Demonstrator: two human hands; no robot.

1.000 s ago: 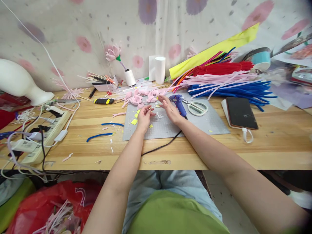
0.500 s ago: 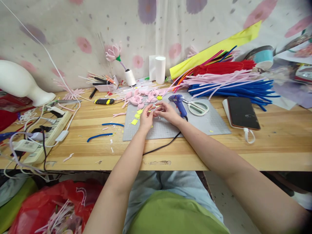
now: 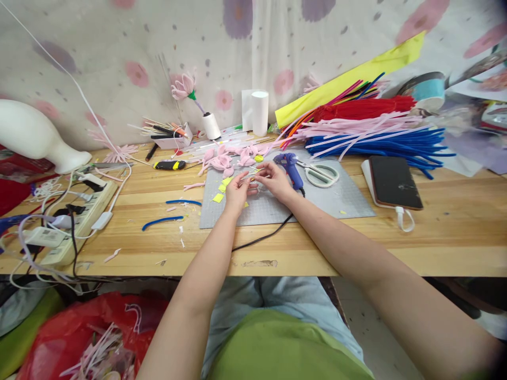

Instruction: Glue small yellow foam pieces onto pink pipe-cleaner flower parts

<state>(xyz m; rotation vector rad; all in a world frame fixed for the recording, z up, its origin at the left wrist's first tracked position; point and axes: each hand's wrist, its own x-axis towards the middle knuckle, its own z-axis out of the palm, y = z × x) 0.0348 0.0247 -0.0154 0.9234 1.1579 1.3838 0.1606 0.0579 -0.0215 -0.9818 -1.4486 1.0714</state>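
Observation:
My left hand (image 3: 238, 191) and my right hand (image 3: 274, 181) meet over the grey cutting mat (image 3: 328, 206), fingertips pinched close together. Something small and thin is between them, too small to make out. Yellow squares (image 3: 217, 198) lie beside my left hand, and pink fuzzy petals (image 3: 221, 160) sit just beyond it. To the right of my right hand rests a blue glue gun (image 3: 292, 171), its black cord running under my right wrist. White-handled scissors (image 3: 322, 176) lie beside the gun.
Pink, red and blue fuzzy stems (image 3: 376, 146) are piled at the back right. A black phone-like device (image 3: 396, 182) lies on the right. At the left are a power strip (image 3: 81, 221), a yellow-black cutter (image 3: 169, 165) and blue stem pieces (image 3: 162, 221). A finished pink flower (image 3: 184, 87) stands behind.
The fingers of both hands have shifted slightly against each other, and my left fingers are spread a little more. The things on the table have stayed in place.

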